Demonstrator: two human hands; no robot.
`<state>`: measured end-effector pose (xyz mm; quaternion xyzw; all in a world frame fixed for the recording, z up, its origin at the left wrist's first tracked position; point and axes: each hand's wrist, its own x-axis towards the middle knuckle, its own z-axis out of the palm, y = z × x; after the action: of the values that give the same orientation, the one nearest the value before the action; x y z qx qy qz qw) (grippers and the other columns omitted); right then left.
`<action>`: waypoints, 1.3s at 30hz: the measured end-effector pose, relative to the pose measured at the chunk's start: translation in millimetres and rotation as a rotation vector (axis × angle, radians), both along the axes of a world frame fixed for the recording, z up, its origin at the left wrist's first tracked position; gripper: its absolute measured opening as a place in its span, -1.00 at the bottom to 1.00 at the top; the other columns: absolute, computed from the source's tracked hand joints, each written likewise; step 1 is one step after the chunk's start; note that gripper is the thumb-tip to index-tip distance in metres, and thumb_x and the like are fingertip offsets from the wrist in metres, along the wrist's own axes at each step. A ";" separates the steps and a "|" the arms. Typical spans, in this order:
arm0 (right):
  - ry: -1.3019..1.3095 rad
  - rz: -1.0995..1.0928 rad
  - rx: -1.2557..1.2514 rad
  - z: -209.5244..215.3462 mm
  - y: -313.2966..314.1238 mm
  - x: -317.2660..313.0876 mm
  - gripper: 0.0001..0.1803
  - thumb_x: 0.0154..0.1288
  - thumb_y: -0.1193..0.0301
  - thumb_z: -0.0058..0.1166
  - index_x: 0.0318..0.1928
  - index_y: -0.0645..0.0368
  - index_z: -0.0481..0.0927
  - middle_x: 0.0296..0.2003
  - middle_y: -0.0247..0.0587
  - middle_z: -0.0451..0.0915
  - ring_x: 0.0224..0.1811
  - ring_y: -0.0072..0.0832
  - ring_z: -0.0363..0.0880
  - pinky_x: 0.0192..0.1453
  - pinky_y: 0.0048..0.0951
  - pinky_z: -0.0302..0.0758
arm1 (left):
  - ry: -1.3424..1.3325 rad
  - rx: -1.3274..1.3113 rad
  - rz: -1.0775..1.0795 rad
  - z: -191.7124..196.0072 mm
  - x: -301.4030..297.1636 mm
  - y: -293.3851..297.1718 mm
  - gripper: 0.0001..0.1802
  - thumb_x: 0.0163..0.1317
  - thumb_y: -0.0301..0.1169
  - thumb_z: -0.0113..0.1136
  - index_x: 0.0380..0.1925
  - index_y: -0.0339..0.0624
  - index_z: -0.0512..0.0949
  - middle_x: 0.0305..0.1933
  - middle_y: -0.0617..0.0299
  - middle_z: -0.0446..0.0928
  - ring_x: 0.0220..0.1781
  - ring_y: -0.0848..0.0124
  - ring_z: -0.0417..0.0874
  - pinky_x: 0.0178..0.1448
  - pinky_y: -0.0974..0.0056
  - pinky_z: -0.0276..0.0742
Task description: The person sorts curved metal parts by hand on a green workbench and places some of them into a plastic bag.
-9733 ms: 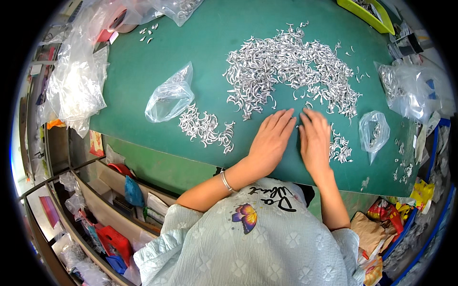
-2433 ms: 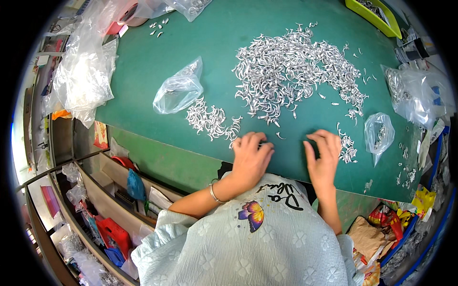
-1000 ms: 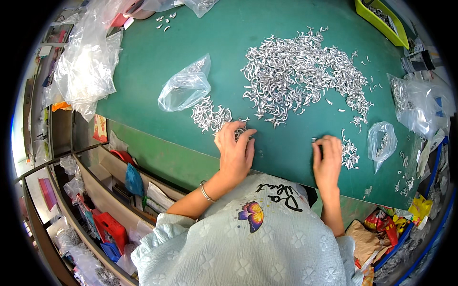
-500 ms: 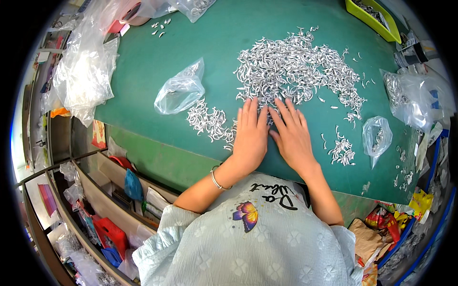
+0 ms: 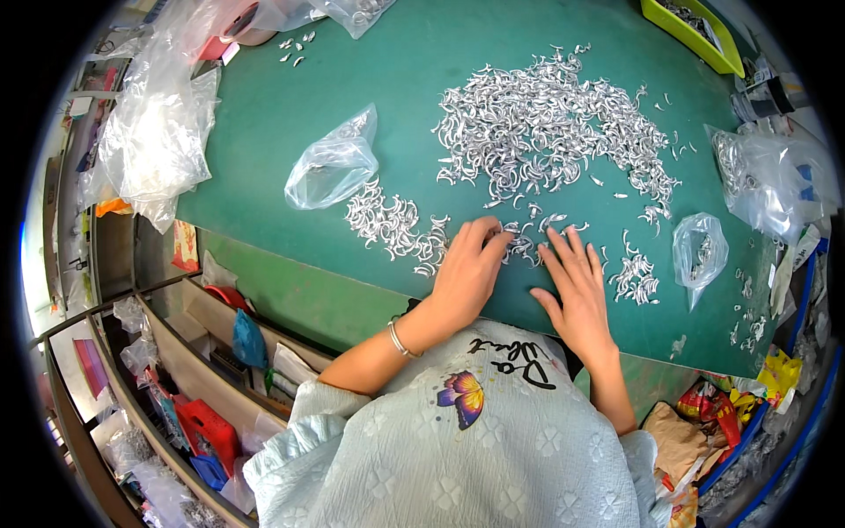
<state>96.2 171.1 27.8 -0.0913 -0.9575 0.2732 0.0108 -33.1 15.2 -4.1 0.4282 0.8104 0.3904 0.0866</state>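
Small curved silver metal pieces lie in a big heap (image 5: 537,123) on the green table. My left hand (image 5: 468,271), a bangle (image 5: 398,339) on its wrist, is beside a small cluster of pieces (image 5: 521,245) nearer me than the heap. Its fingers are bent and drawn together at the cluster's left side; whatever is between them is hidden. My right hand (image 5: 576,295) rests palm down at the cluster's right, fingers spread, fingertips near a few pieces. Left of my left hand is a smaller pile (image 5: 396,227), next to an opened clear plastic bag (image 5: 330,172).
At right, a little pile of pieces (image 5: 634,277) lies near a small clear bag (image 5: 699,255) with pieces inside. A yellow-green tray (image 5: 695,40) stands far right. Plastic bags (image 5: 154,141) cover the far left corner. Open drawers (image 5: 229,348) sit below the table's left edge.
Both hands have drawn back toward me from the heap's near edge, and a small cluster now lies apart from it. My left fingers have curled; my right hand has shifted right with fingers spread.
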 end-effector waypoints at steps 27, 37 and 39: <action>0.259 -0.143 -0.037 -11.8 -11.6 -4.9 -0.75 0.10 0.54 0.26 -0.16 0.21 0.61 -0.18 -0.21 0.52 -0.12 -0.23 0.45 -0.08 -0.25 0.33 | -0.098 0.053 0.034 7.0 12.1 -4.8 -0.74 0.17 -0.60 0.23 -0.11 -0.25 0.54 -0.10 0.08 0.49 -0.08 0.10 0.52 -0.03 0.13 0.45; 0.265 -0.192 -0.098 -12.4 -10.3 -3.6 -0.82 0.13 0.53 0.26 -0.22 0.22 0.61 -0.12 -0.19 0.51 -0.10 -0.20 0.43 -0.05 -0.24 0.33 | -0.079 0.069 0.028 13.0 6.6 -10.2 -0.70 0.16 -0.59 0.24 -0.07 -0.24 0.54 -0.07 0.09 0.49 -0.05 0.09 0.51 0.00 0.11 0.44; 0.266 -0.247 -0.103 -10.7 -10.7 -3.8 -0.81 0.13 0.52 0.27 -0.21 0.22 0.61 -0.14 -0.20 0.51 -0.10 -0.22 0.42 -0.06 -0.25 0.31 | -0.055 0.046 0.022 12.5 9.6 -11.1 -0.70 0.15 -0.57 0.27 -0.08 -0.22 0.54 -0.08 0.12 0.48 -0.06 0.13 0.49 -0.03 0.13 0.40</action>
<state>92.4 160.4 17.1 -0.1716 -0.9140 0.3280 0.1661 -23.5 4.0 8.4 0.4101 0.8033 0.4215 0.0947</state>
